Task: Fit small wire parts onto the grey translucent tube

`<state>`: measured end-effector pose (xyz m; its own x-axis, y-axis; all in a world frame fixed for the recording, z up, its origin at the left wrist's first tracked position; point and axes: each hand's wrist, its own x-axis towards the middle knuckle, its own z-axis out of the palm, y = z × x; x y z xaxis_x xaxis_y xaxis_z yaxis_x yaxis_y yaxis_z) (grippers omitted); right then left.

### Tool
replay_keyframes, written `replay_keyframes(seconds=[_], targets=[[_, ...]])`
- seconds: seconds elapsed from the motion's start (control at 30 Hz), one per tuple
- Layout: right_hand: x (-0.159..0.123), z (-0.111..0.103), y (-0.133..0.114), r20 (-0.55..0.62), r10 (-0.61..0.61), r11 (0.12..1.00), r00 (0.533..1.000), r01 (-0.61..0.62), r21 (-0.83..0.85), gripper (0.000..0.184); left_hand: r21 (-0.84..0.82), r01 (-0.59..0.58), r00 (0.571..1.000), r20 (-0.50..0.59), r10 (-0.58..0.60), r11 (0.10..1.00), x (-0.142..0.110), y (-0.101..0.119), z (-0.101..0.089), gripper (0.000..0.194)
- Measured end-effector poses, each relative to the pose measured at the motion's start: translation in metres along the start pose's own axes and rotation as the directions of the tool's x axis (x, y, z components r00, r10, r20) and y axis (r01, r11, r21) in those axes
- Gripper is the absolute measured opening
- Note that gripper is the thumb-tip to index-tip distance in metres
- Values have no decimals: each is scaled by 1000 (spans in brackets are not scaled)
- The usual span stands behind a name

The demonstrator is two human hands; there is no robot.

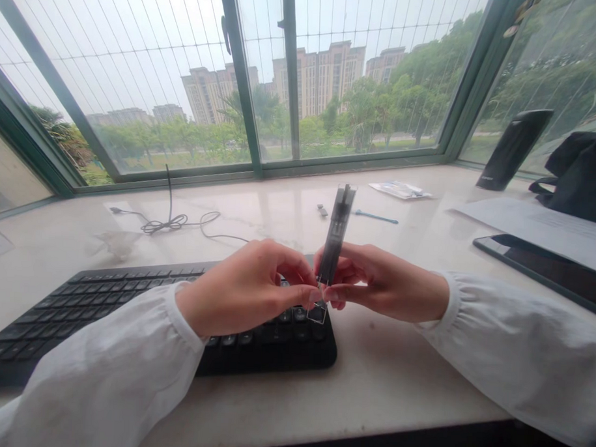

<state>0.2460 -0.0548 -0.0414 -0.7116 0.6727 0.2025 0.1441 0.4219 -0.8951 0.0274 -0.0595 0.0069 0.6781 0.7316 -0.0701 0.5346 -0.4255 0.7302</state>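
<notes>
Above the right end of the keyboard (120, 289), close to the near edge of the tabletop (410, 384), a slim case (335, 238) is held up between two hands. It is dark and see-through, long and narrow, and stands tilted, its top leaning toward the far edge and a little to the right. Its lower end is clear, with thin bright edges (keys show through it there). The left hand (249, 284) pinches this lower end between thumb and fingertips; the right hand (374, 281) pinches it from the other side, thumb in front and fingers curled behind, so that the two thumb tips nearly meet.

Beyond the case, toward the middle of the far edge, lie a small grey piece (321, 210) and, just to its right, a thin blue stick (376, 217). A flat packet (399, 190) lies nearer that edge. On the left half, past the keyboard, a black cable (163, 225) lies partly coiled. Near the far right corner a black cylinder (515, 149) stands beside a black bag (581, 171); along the right edge, a dark phone (550, 268) lies just in front of white paper (537, 225).
</notes>
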Motion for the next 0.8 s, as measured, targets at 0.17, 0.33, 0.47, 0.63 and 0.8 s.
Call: replay_keyframes(seconds=[0.17, 0.33, 0.47, 0.63, 0.8], targets=[[-1, 1, -5, -5, 17, 999, 1000, -17, -44, 18, -58, -5, 997, 73, 9, 998, -3, 4, -2, 14], [-1, 1, -11, -13, 53, 998, 999, -53, -44, 23, -90, 20, 994, 106, -11, 996, -5, 6, -4, 16], [-3, 0, -13, 12, 93, 996, 996, -93, 2, 29, -107, 33, 992, 125, -19, 994, -5, 7, -5, 18], [-2, 1, -12, 24, 130, 986, 991, -131, 103, 31, -135, 63, 989, 143, -44, 989, -3, 4, -10, 19], [2, 5, -13, 13, 187, 967, 982, -186, 176, 33, -104, 64, 986, 162, -47, 993, -1, -3, -19, 20]])
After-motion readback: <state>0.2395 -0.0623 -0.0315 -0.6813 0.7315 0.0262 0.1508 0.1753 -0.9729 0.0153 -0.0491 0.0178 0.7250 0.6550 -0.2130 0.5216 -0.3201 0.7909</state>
